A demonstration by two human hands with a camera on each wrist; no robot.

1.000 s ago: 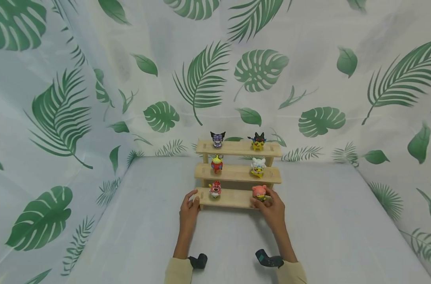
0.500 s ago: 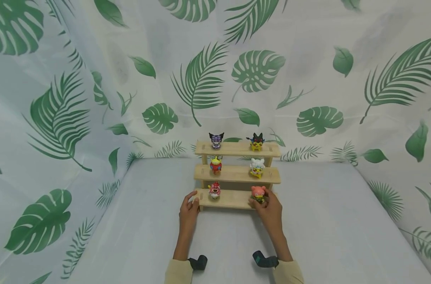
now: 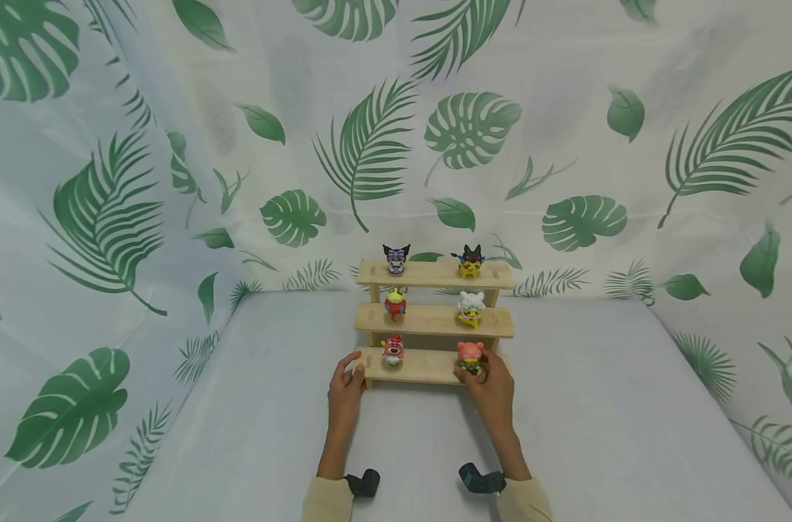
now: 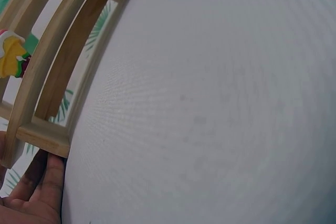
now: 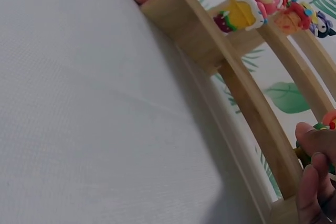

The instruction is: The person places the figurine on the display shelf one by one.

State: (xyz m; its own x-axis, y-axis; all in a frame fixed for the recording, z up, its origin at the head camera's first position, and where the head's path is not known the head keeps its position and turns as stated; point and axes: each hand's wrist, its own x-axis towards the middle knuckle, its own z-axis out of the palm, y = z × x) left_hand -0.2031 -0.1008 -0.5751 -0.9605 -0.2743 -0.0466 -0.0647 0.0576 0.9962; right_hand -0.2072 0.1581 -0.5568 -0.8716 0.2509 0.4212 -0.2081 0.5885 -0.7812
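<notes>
A three-tier wooden display shelf (image 3: 429, 365) stands on the white surface. At the left end of its bottom tier, my left hand (image 3: 344, 388) grips the board between thumb and fingers; the left wrist view shows fingers (image 4: 51, 182) behind the shelf's end leg. A pink figurine (image 3: 471, 352) with a green and yellow lower part sits at the right of the bottom tier, pinched by the thumb and fingers of my right hand (image 3: 492, 388). Its lower right side is hidden by those fingers. In the right wrist view only its edge (image 5: 331, 118) shows.
A red-and-pink figurine (image 3: 393, 351) stands left on the bottom tier. The middle tier bears a red figurine (image 3: 395, 304) and a white-and-yellow one (image 3: 471, 309); the top tier, a purple-and-black one (image 3: 396, 261) and a black-and-yellow one (image 3: 471, 262). Leaf-patterned cloth (image 3: 383, 65) hangs behind.
My right hand and forearm have shifted slightly left, still pinching the pink figurine. The left hand keeps its hold on the shelf. The head view has drifted a little.
</notes>
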